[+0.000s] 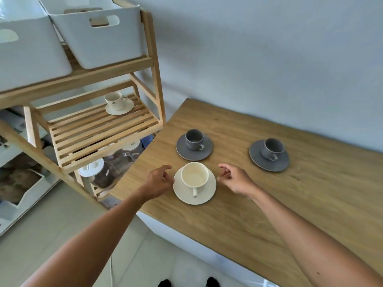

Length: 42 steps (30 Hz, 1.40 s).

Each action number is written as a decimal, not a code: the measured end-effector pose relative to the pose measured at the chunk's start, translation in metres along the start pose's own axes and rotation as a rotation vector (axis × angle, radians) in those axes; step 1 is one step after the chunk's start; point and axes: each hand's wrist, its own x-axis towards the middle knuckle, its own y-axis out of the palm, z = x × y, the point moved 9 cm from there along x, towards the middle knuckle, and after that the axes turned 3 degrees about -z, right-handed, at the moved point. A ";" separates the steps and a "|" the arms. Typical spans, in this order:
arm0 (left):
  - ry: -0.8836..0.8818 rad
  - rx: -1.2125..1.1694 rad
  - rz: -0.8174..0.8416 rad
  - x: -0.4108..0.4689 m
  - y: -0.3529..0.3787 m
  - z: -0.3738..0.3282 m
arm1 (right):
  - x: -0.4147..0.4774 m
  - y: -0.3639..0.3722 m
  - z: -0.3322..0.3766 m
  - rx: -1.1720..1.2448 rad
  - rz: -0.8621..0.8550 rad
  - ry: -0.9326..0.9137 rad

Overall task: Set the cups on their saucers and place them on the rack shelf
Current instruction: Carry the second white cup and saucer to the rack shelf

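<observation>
A cream cup stands on its cream saucer near the wooden table's left edge. My left hand is just left of that saucer and my right hand just right of it, both with fingers apart and holding nothing. Behind them, two grey cups stand on grey saucers. On the slatted rack shelf a white cup rests on a white saucer.
The wooden rack stands against the table's left end. White bins fill its top shelf. Jars with white lids sit on the level below the slatted shelf. A grey wall runs behind the table.
</observation>
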 end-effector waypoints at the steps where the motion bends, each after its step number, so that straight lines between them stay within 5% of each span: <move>1: -0.008 0.011 0.013 -0.001 0.005 0.003 | -0.002 0.006 -0.003 0.001 0.008 0.007; 14: -0.057 -0.039 0.058 -0.009 0.036 0.005 | 0.001 0.043 -0.009 -0.007 -0.021 0.011; 25: -0.092 -0.322 0.061 -0.024 0.032 0.009 | 0.000 0.050 -0.009 0.310 0.041 0.041; 42: -0.207 -0.583 -0.116 -0.025 -0.056 0.066 | 0.050 0.095 0.100 0.350 0.268 -0.155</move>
